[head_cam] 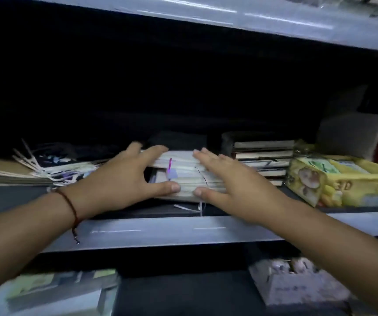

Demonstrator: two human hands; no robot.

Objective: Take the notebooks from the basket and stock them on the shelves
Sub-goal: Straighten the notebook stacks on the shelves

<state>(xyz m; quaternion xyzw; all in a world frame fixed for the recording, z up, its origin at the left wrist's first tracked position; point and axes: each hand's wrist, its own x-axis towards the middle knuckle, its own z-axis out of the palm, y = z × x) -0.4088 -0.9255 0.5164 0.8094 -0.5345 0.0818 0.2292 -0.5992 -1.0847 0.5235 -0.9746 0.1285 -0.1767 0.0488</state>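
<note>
A stack of notebooks [184,176] with pale page edges, a pink ribbon and a thin cord lies on the dark middle shelf [151,231]. My left hand [124,179] grips the stack's left side, fingers over the top and thumb against the front edge. My right hand [226,185] lies on the stack's right side with straight fingers on top and the thumb pressed to the front edge. The basket is out of view.
Another pile of notebooks [265,160] stands behind and right of the stack. A yellow printed box [334,183] sits at the right. Flat paper items with loose strings [46,169] lie at the left. Blurred boxes sit on the shelf below. An upper shelf [251,21] overhangs.
</note>
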